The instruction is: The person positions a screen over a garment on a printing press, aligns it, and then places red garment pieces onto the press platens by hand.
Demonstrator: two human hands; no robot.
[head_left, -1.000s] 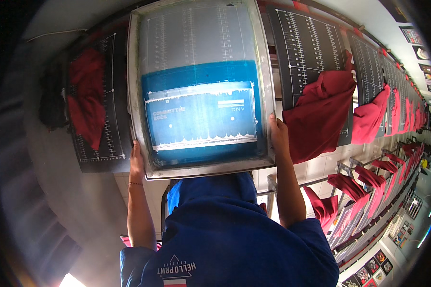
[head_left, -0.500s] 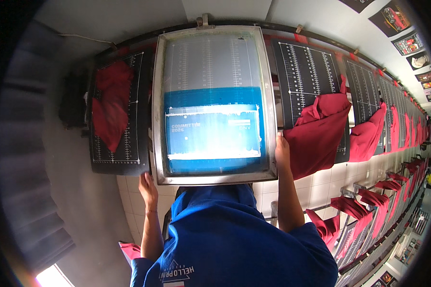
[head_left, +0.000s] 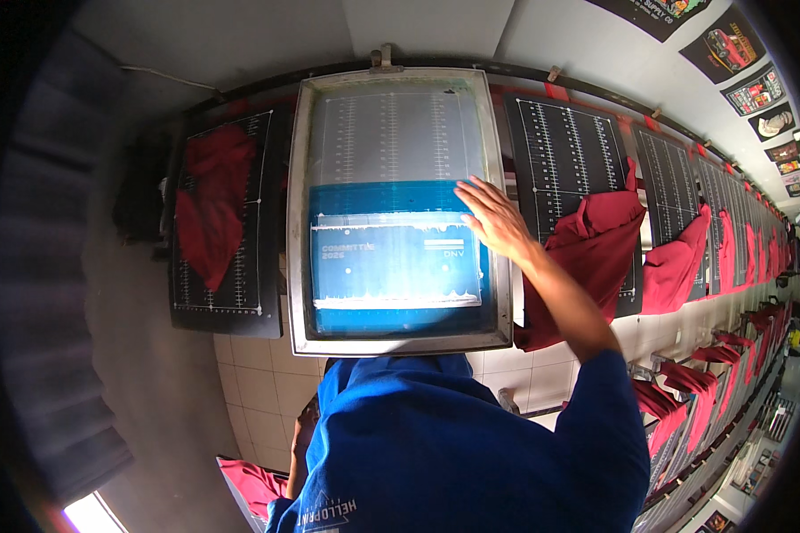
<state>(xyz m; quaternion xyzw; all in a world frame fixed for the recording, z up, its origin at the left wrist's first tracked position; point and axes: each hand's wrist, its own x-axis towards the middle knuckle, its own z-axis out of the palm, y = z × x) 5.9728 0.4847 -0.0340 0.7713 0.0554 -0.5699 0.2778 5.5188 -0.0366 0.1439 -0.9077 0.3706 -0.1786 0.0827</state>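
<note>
A printing screen (head_left: 500, 298) in a metal frame lies in front of me, over a dark board with white ruled marks. Its mesh bears a blue coating (head_left: 391, 197) with a brightly lit pale rectangle and faint lettering in it. My right hand (head_left: 500, 222) reaches across the screen's right side, fingers stretched out over the blue area. Whether the fingertips touch the mesh I cannot tell. Nothing is held in that hand. Only the forearm (head_left: 302, 440) of my left arm shows, low beside my blue shirt; the left hand itself is hidden.
Black ruled boards stand on both sides, with dark red cloth on the left one (head_left: 220, 204) and on the right one (head_left: 587, 258). More boards with red cloth (head_left: 676, 271) run off to the right. Another red cloth (head_left: 253, 484) lies low on the left.
My right hand has left the frame's lower right edge and moved up over the mesh. The left hand has dropped away from the frame's lower left corner, out of sight.
</note>
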